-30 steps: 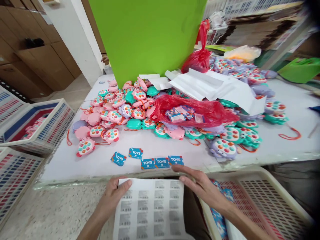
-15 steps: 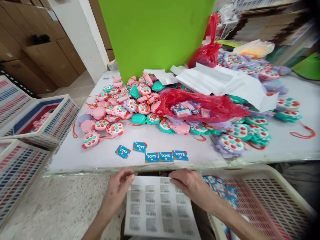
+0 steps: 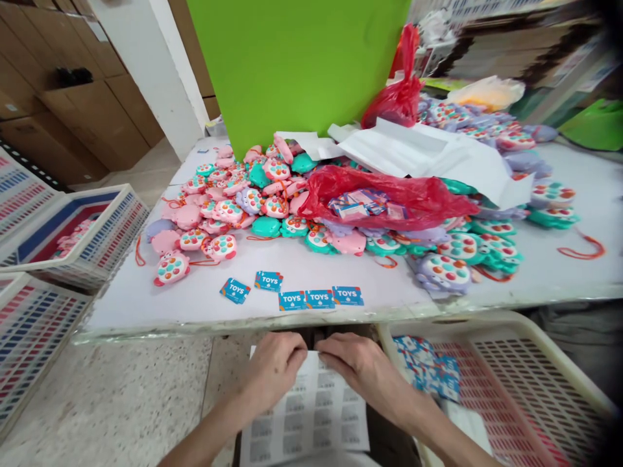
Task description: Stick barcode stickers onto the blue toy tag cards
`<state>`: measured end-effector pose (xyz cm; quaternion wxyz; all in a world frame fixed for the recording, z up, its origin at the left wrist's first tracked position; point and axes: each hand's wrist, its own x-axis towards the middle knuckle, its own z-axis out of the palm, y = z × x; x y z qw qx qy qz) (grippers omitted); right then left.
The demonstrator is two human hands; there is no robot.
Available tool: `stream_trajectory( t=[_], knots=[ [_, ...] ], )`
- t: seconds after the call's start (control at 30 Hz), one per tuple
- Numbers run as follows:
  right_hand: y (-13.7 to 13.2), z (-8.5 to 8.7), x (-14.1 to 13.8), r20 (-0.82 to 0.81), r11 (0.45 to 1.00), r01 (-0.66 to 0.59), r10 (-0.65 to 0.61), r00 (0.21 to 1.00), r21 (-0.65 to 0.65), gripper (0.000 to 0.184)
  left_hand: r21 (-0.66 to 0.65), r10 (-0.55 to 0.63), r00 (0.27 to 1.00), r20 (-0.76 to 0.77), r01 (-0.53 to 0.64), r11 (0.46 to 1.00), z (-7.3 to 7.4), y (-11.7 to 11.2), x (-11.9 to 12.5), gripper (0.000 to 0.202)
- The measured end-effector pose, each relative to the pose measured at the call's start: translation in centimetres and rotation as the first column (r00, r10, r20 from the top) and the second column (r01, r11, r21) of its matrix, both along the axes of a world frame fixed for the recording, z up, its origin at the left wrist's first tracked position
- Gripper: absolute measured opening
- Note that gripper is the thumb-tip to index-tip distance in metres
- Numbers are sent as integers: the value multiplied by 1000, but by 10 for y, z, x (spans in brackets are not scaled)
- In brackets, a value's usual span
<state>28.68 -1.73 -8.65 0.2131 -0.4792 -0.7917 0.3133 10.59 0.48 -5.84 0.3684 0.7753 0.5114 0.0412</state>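
A white sheet of printed labels [image 3: 307, 418] lies in front of me, below the table edge. At its top edge my left hand [image 3: 277, 364] pinches, covering the upper left labels. Close beside it, my right hand [image 3: 361, 364] has its fingers closed on the same edge. Exactly what lies between the fingertips is hidden. Several blue TOYS cards [image 3: 292, 300] are on the table just beyond my hands, three of them side by side and the others to the left.
Turtle-like toys [image 3: 172, 267] with coloured buttons are heaped across the table [image 3: 195, 305]. A red plastic bag [image 3: 428, 204] holding cards sits among them. Right of my hands stands a basket [image 3: 530, 324] with more cards; other baskets [image 3: 119, 214] are at left. A green panel [image 3: 302, 65] rises behind.
My left hand has moved right from the sheet's upper left corner to the middle of its top edge, near my right hand. My right hand has shifted slightly left.
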Motion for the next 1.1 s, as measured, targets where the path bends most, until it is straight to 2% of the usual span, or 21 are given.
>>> stream_trajectory(
  t=[0.07,0.17,0.27,0.37,0.47,0.6,0.77,0.83,1.0,1.1],
  knots=[
    [-3,-6,-5,-97,999,30,-31,995,-16,19,-37,26,999,23,-25,999,0,0,0,23],
    [-10,-18,-9,-189,995,66,-52,981,73,21,-76,77,996,41,-74,994,0,-2,0,24],
    [-18,-26,-10,-182,972,76,-36,983,221,24,-108,118,992,53,-112,988,-3,-4,0,25],
    [-23,-30,-11,-170,957,57,-8,985,284,23,-123,141,988,68,-132,984,-7,-6,-1,24],
    [-24,-31,-10,-165,965,85,-45,985,246,22,-114,160,984,79,-150,982,-8,-7,-1,23],
    [-20,-33,-5,-121,988,96,-81,989,123,21,-121,173,980,98,-161,980,-5,-9,-4,22],
    [-15,-32,4,-134,993,118,-115,984,12,18,-199,214,961,174,-178,964,1,-9,-12,25],
    [-15,-32,4,-138,990,126,-117,984,61,19,-210,251,949,189,-211,955,0,-9,-14,28],
    [-21,-41,2,-117,945,113,-81,990,308,25,-213,317,928,196,-275,938,-15,-11,-15,31],
    [-27,-46,2,-131,929,118,-76,988,352,22,-218,334,923,193,-292,931,-20,-13,-15,31]
  ],
)
